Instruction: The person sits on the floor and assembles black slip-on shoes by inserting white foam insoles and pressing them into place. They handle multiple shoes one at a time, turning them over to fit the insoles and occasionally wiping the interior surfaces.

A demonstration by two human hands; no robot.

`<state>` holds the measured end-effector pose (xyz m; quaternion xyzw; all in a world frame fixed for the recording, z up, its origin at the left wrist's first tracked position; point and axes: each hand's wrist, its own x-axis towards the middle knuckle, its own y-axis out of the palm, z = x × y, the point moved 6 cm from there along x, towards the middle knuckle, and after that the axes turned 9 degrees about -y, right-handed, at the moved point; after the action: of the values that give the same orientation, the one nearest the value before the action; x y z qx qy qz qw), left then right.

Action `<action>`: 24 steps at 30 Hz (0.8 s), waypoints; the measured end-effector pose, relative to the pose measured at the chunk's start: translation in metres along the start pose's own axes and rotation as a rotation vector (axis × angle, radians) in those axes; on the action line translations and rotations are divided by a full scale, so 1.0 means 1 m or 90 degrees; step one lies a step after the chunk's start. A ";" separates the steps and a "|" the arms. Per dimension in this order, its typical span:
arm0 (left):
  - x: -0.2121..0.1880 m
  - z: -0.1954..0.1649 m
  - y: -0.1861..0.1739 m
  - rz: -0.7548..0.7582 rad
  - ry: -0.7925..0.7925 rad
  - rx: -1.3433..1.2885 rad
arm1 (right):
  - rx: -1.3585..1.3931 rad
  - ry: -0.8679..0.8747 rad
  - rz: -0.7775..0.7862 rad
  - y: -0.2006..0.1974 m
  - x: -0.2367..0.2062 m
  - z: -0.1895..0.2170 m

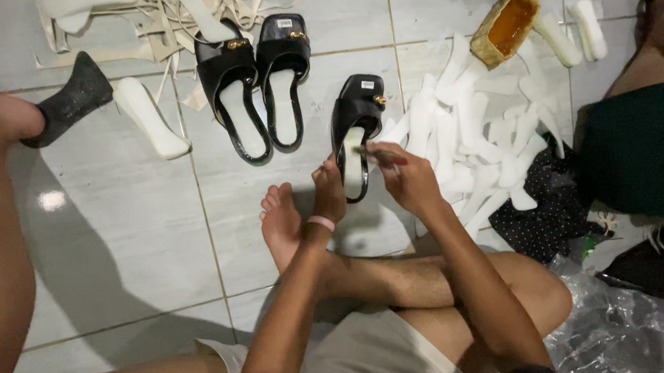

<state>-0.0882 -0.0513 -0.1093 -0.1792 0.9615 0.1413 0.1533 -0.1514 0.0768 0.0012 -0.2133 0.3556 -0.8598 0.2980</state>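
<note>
Your left hand (pixel 329 188) pinches the light, stiff black sandal (pixel 356 129) at its heel; your right hand (pixel 405 171) clamps a thin brush (pixel 382 154) above the insole.

The person's arms are bare, with no sleeves down to the wrists. Just behind the grip of the left hand (pixel 329 191) there is a thin pink band around the wrist. The right hand (pixel 406 178) has no ring, watch or band that can be seen. Further back from both grips, light beige shorts cover the lap. The legs below the shorts are bare, and the foot has no shoe or sock.
</note>
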 end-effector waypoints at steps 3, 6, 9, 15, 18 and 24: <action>0.000 0.006 -0.002 -0.016 0.009 0.070 | -0.015 -0.010 0.003 0.013 0.001 0.002; 0.003 0.006 -0.003 -0.059 0.071 0.196 | 0.520 -0.018 -0.043 0.015 -0.019 0.016; 0.004 0.018 0.000 -0.010 -0.057 0.133 | 0.030 0.007 0.120 0.007 -0.052 0.023; 0.000 0.006 0.000 -0.011 0.006 0.172 | -0.014 0.042 0.041 -0.002 -0.032 0.004; -0.001 0.002 -0.003 -0.031 -0.004 0.171 | -0.031 0.021 -0.085 -0.003 -0.004 -0.002; 0.001 -0.005 -0.002 -0.035 0.057 0.121 | -0.078 -0.004 -0.039 0.007 0.029 -0.014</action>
<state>-0.0894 -0.0549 -0.1052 -0.1966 0.9711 0.0367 0.1307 -0.1779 0.0602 -0.0091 -0.2446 0.4001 -0.8443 0.2592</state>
